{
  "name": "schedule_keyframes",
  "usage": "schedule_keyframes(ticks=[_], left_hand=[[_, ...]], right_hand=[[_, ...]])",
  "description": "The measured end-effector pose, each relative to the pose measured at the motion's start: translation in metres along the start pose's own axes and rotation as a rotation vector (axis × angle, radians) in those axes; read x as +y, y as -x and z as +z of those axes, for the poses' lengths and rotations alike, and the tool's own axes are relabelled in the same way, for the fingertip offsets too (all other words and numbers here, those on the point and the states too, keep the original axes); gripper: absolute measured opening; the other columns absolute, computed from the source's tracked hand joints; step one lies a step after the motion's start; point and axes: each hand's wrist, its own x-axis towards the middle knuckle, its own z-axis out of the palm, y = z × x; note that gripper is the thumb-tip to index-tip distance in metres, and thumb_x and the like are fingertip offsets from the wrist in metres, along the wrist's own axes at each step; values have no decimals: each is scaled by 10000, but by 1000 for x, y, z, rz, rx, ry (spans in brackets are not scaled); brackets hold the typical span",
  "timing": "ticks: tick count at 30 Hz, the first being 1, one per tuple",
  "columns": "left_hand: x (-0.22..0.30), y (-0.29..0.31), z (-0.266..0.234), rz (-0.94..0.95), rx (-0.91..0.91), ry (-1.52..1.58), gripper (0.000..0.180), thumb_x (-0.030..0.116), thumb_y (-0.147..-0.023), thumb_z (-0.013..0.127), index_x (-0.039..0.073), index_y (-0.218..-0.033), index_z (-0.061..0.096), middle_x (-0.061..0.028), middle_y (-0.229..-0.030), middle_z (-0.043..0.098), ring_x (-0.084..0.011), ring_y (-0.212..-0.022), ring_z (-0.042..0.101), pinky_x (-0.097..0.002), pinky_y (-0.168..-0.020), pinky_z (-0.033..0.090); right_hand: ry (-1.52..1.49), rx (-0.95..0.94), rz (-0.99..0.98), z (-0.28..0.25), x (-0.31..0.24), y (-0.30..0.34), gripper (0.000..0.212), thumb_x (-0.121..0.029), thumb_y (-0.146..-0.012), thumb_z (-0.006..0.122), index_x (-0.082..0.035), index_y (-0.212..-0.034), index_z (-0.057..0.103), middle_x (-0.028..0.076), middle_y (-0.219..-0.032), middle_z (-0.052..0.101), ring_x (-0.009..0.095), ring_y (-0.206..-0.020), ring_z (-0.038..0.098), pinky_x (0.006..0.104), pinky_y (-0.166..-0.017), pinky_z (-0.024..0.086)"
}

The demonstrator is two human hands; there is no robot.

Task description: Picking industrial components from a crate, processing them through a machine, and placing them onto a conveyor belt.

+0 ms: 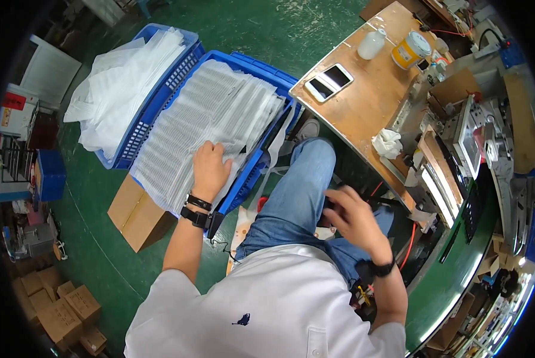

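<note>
A thick stack of thin white sheets with grey stripes (184, 113) fills a blue plastic crate (288, 83) to the left of my legs. My left hand (212, 170) rests on the right part of this stack, with curled fingers closed on a striped sheet; the fingertips are partly hidden. Loose folds show in the sheets beside it. Above my thigh, my right hand (356, 219) hangs with bent fingers somewhat apart, and I see nothing in it.
A second blue crate (139, 140) heaped with white sheeting (127, 83) adjoins on the left. A cardboard box (139, 215) sits below the crates. The wooden workbench (351, 119) at right bears two phones (329, 82), a white bottle (372, 45), and a yellow-and-white tub (410, 51).
</note>
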Motion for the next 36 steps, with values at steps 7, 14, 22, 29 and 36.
schedule_keyframes(ticks=[7,14,22,29,36], left_hand=[[-18,11,7,-4,13,42,177,130,-836,819,22,-908,699,-162,-913,646,-396,-918,641,-503,-787,504],[25,31,-20,31,109,258,135,89,-870,800,19,-938,708,-150,-952,669,-376,-882,653,-461,-772,519],[100,46,43,98,-177,794,113,91,-947,744,11,-1024,727,-155,-997,690,-344,-900,695,-392,-788,558],[16,65,378,-173,-832,264,329,257,-1005,584,33,-1169,762,-247,-1160,754,-419,-1049,735,-485,-881,589],[-22,89,496,229,-976,-28,289,262,-902,685,125,-1128,804,-209,-1130,781,-364,-1019,762,-508,-877,610]], right_hand=[[432,-132,-135,115,72,-181,505,-245,-899,771,-87,-1368,671,238,-1229,663,455,-1112,657,511,-970,543],[106,-144,-94,132,130,-225,413,-229,-897,756,-53,-1268,711,220,-1242,703,428,-1126,684,471,-956,567],[-11,172,-21,10,64,-64,274,-100,-982,725,-15,-1241,697,120,-1107,710,249,-980,712,339,-839,567],[80,188,492,27,121,72,338,-113,-957,760,-9,-1270,688,147,-1179,709,300,-1084,675,397,-921,540],[482,244,743,40,164,176,681,-248,-940,797,-48,-1524,508,265,-1537,492,498,-1397,483,547,-1178,401]])
